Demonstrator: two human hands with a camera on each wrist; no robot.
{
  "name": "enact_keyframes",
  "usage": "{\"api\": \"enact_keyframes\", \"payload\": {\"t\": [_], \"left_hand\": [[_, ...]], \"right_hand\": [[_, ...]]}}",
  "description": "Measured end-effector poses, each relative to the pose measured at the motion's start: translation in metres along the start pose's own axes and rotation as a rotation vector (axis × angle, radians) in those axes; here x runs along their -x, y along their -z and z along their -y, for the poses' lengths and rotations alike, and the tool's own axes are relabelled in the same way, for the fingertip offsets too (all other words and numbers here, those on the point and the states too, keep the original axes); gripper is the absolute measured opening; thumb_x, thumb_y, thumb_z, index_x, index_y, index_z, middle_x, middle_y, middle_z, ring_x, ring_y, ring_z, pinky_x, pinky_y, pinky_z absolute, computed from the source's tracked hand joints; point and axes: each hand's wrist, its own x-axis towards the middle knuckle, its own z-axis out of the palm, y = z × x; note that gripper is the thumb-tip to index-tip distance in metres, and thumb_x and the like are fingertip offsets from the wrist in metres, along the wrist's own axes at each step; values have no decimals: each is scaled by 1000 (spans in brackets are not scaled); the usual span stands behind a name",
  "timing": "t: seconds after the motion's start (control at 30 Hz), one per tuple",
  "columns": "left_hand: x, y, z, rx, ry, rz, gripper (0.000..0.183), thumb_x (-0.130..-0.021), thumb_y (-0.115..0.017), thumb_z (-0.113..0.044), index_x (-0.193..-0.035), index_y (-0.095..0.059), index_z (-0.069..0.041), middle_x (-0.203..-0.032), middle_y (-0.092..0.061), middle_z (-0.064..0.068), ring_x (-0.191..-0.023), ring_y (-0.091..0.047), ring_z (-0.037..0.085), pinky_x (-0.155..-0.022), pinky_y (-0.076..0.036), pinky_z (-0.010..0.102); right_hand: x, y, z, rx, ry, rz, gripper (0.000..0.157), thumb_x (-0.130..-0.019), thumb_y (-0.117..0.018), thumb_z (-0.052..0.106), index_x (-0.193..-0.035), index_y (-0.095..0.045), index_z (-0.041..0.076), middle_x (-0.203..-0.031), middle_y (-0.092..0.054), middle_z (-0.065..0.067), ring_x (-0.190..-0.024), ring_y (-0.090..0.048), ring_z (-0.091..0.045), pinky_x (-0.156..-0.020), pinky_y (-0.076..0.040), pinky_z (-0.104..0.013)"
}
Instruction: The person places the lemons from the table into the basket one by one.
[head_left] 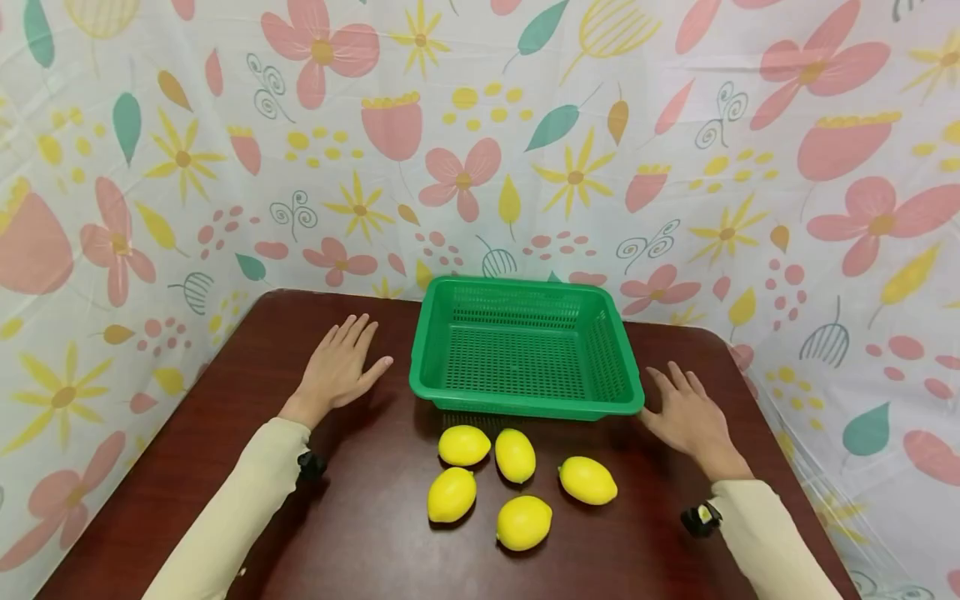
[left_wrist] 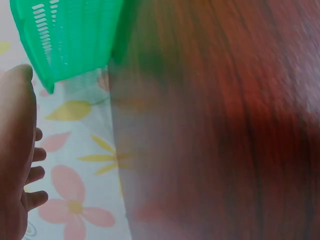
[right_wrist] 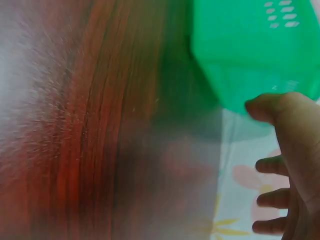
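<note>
A green plastic basket (head_left: 525,406) with perforated sides and bottom stands at the back of the table, nothing inside it. In front of it lie several yellow lemons, among them one at the left (head_left: 452,495), one nearest the front (head_left: 524,523) and one at the right (head_left: 588,481). My left hand (head_left: 333,371), fingers straight, is left of the basket and apart from it. On the other side, my right hand (head_left: 690,414) is beside the basket's front right corner with loosely extended fingers; whether it touches the rim I cannot tell. Neither hand holds anything.
The dark red-brown wooden table (head_left: 360,533) has rounded back corners. A white cloth (head_left: 465,100) with printed flowers and leaves hangs close behind it and along both sides. Each wrist wears a small black device, such as the left one (head_left: 311,465).
</note>
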Motion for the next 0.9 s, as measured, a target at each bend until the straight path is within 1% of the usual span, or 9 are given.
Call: {"api": "enact_keyframes", "payload": {"t": [0.07,0.2,0.37,0.47,0.57,0.63,0.7,0.8,0.9], "left_hand": [[0,3,-4,9,-3,-34,79,-96,-29,-65,-148,-33,-6,-154,-28,14,-144,-19,32,-115,-17,49],[-2,7,-13,24,-30,-109,73,-97,-33,-60,-145,-38,-6,-149,-36,15,-141,-27,33,-113,-23,50],[-7,11,-28,54,-48,-210,67,-98,-36,-57,-140,-45,-6,-141,-46,14,-131,-40,33,-106,-33,50],[-10,13,-37,117,-12,-256,64,-98,-37,-55,-136,-50,-6,-133,-53,13,-121,-49,32,-98,-42,50],[-11,14,-44,230,57,-280,61,-99,-36,-55,-131,-54,-6,-123,-60,11,-105,-58,29,-85,-49,48],[-12,15,-49,311,108,-278,60,-99,-35,-55,-129,-56,-7,-116,-64,8,-95,-61,27,-77,-52,45],[-14,15,-54,391,157,-251,61,-99,-34,-57,-128,-56,-9,-111,-65,5,-89,-62,23,-73,-52,43],[-15,14,-61,503,227,-185,61,-98,-33,-60,-127,-56,-12,-108,-66,2,-87,-63,19,-75,-52,42],[-15,12,-67,614,288,-115,60,-97,-35,-61,-125,-57,-13,-108,-67,1,-90,-64,17,-80,-50,43]], "right_hand": [[9,8,3,2,1,-20,78,-89,-54,58,-143,-38,5,-147,-28,-32,-131,-25,-56,-99,-29,-68],[29,22,10,-1,-14,-53,81,-86,-56,64,-141,-42,6,-144,-33,-31,-127,-29,-55,-88,-35,-72],[51,35,22,-3,13,-91,78,-83,-62,61,-135,-48,5,-137,-41,-32,-119,-38,-56,-84,-37,-72],[63,43,32,-20,10,-109,71,-83,-65,57,-131,-53,6,-132,-49,-28,-111,-46,-53,-77,-42,-69],[74,49,45,-52,-12,-98,65,-84,-65,57,-128,-58,9,-123,-59,-23,-100,-57,-46,-61,-47,-60],[81,51,53,-73,-27,-81,64,-84,-63,60,-126,-60,13,-115,-64,-19,-89,-62,-39,-51,-46,-50],[87,52,60,-92,-26,-64,63,-83,-61,62,-125,-61,15,-111,-66,-16,-86,-64,-35,-48,-45,-44],[93,51,71,-112,-11,-48,64,-82,-59,66,-124,-62,17,-111,-67,-12,-88,-65,-32,-50,-47,-44],[97,48,80,-128,10,-45,64,-82,-58,67,-123,-63,19,-114,-67,-7,-97,-64,-31,-60,-51,-50]]}}
